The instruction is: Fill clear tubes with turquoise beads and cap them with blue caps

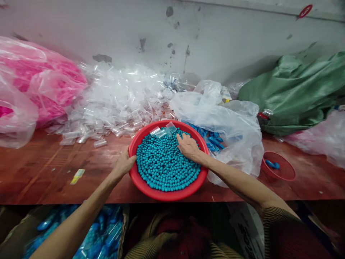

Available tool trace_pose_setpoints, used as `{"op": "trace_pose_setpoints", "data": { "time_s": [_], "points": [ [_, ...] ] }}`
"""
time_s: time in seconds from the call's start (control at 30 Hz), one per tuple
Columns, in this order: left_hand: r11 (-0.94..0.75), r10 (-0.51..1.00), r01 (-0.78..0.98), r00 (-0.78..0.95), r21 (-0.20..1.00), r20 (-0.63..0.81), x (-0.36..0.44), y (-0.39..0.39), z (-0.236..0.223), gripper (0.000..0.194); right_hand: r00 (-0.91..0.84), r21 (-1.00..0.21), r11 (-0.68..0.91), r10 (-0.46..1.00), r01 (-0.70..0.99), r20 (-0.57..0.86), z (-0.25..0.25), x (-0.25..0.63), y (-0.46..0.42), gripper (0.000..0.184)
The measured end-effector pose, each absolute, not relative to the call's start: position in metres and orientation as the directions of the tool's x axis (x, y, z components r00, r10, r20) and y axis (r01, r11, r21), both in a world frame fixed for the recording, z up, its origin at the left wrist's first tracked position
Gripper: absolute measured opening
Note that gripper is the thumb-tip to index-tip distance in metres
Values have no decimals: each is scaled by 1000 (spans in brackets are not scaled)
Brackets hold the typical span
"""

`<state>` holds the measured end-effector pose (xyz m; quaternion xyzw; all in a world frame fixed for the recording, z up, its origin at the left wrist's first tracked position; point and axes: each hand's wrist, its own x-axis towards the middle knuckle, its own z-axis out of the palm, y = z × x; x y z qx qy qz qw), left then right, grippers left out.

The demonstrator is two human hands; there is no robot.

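A round red basin (168, 195) stands at the front of the table, filled with small turquoise beads (164, 165). My left hand (125, 163) grips its left rim, the thumb over the inner side and the fingers mostly hidden outside. Inside, my right hand (188, 145) rests on the beads at the right, fingers apart and slightly bent. A few clear plastic tubes (159, 133) lie on the beads near the far rim, just left of my right fingers.
Behind the basin spreads a heap of clear tubes (115, 104). Pink-filled bags (45, 79) sit at left; a white plastic bag (229, 122) with blue pieces (214, 140), a small red basket (280, 167) and a green sack (293, 90) at right. Below the edge is a box of blue items (99, 230).
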<state>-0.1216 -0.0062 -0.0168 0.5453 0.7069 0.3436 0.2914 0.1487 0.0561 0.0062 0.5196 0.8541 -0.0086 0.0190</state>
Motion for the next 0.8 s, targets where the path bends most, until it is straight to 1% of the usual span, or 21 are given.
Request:
{"op": "trace_pose_setpoints", "data": {
  "time_s": [0.03, 0.07, 0.13, 0.2, 0.23, 0.3, 0.33, 0.4, 0.47, 0.5, 0.57, 0.6, 0.63, 0.7, 0.8],
  "points": [
    [174, 972, 557, -230, 812, -51, -121, -7, -16, 51, -419, 10, 421, 905, 907, -74, 4, 149, 61, 43],
    [175, 973, 533, -222, 828, -62, -119, -8, -15, 51, -413, 7, 416, 905, 909, -105, 1, 147, 65, 44],
    [163, 976, 459, -205, 873, -75, -119, -11, -14, 49, -486, -36, 487, 860, 873, -154, -4, 142, 73, 44],
    [197, 967, 345, -225, 918, -123, -124, -13, -16, 52, -603, -114, 592, 778, 797, -174, -5, 137, 79, 45],
    [239, 949, 284, -270, 928, -161, -130, -11, -19, 54, -655, -157, 636, 735, 756, -173, -2, 136, 81, 46],
    [341, 869, 204, -441, 917, -225, -151, -5, -27, 55, -726, -239, 689, 673, 685, -142, 9, 134, 87, 47],
    [385, 806, 191, -546, 903, -228, -165, 0, -31, 53, -744, -279, 698, 660, 659, -107, 17, 132, 92, 46],
    [433, 665, 208, -730, 877, -155, -198, 12, -37, 48, -757, -380, 697, 653, 608, -14, 34, 125, 108, 41],
    [454, 534, 239, -844, 859, -47, -232, 25, -41, 51, -732, -486, 660, 679, 572, 61, 47, 112, 135, 34],
    [454, 485, 249, -875, 855, -2, -247, 31, -42, 54, -708, -531, 627, 703, 570, 70, 51, 103, 151, 32],
    [445, 426, 267, -903, 855, 60, -270, 43, -46, 57, -649, -599, 532, 760, 599, 26, 51, 82, 187, 32],
    [435, 424, 274, -903, 858, 73, -276, 50, -50, 57, -618, -620, 476, 786, 624, -19, 48, 71, 205, 34],
    [422, 436, 281, -896, 862, 79, -279, 58, -55, 56, -579, -624, 421, 813, 658, -62, 42, 59, 222, 37],
    [388, 476, 300, -875, 871, 90, -276, 77, -66, 55, -512, -590, 352, 850, 726, -124, 27, 38, 250, 43],
    [343, 494, 323, -861, 882, 123, -257, 109, -80, 55, -439, -525, 311, 888, 792, -136, 0, 9, 279, 51]
  ]
}}
